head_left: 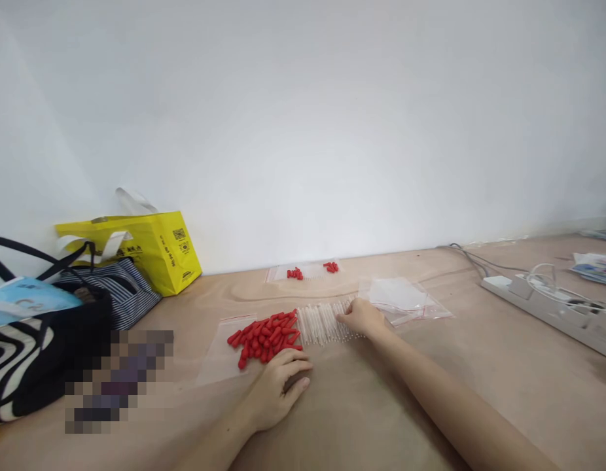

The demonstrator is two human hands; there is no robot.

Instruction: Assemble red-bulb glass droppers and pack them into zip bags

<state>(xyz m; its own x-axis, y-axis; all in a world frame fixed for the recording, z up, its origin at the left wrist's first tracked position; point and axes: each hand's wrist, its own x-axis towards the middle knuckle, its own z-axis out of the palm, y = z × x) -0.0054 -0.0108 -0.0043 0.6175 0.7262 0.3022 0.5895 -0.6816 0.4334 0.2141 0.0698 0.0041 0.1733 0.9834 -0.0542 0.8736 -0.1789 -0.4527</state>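
Note:
A pile of red pieces (268, 337) lies on a clear plastic bag (217, 356) in the middle of the table. Beside it, to the right, thin whitish sticks (322, 324) form a row. My left hand (279, 389) rests on the table just in front of the red pile, fingers apart and holding nothing. At the right end of the row, my right hand (364, 317) has its thumb and fingers pressed together on the sticks; what is between the fingertips is too small to tell.
Clear bags (401, 294) lie behind my right hand. Farther back are small red groups (294, 273) on another bag. A yellow bag (170, 255) and a striped bag (87, 333) stand left. A power strip (543, 304) lies right. A wall (332, 131) borders the table (430, 405).

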